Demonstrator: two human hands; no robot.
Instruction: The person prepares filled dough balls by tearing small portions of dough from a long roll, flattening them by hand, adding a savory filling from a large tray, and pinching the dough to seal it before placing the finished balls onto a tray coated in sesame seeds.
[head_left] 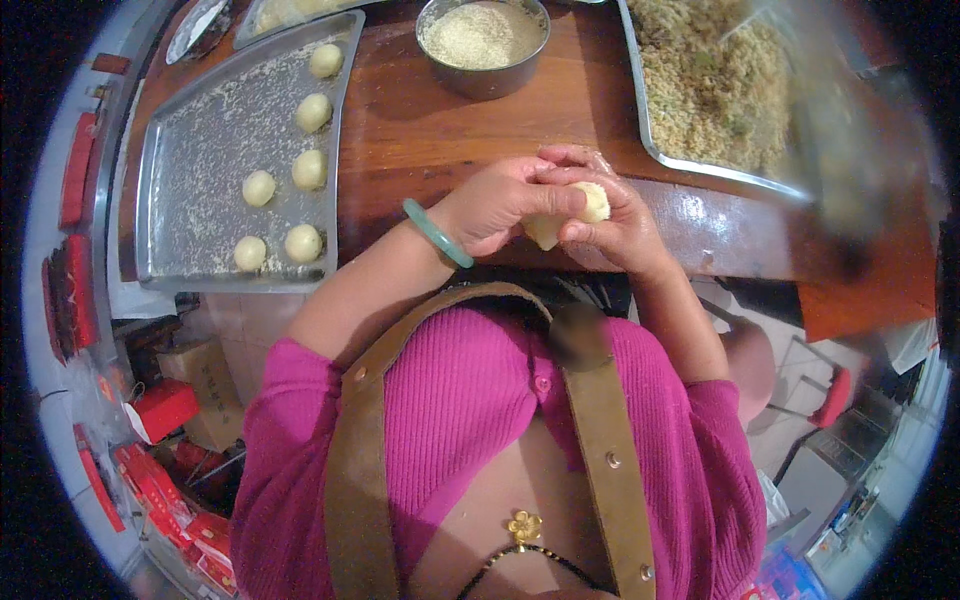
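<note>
A piece of pale yellow dough (596, 203) is held between my two hands above the front edge of the wooden table. My left hand (505, 205), with a green bangle at its wrist, presses its thumb and fingers on the dough from the left. My right hand (622, 225) curls around it from the other side. Part of the dough bulges out below the fingers, and the rest is hidden by them. To the left, a metal tray (200, 195) carries several round dough balls (302, 243), mostly along its right side, with pale grains scattered over its bottom.
A metal bowl (488, 80) of pale grains stands at the far middle of the wooden table (400, 130). At the far right lies a metal tray (645, 120) heaped with a crumbly yellow-brown mixture (720, 105). Part of another tray (285, 18) shows at the far left.
</note>
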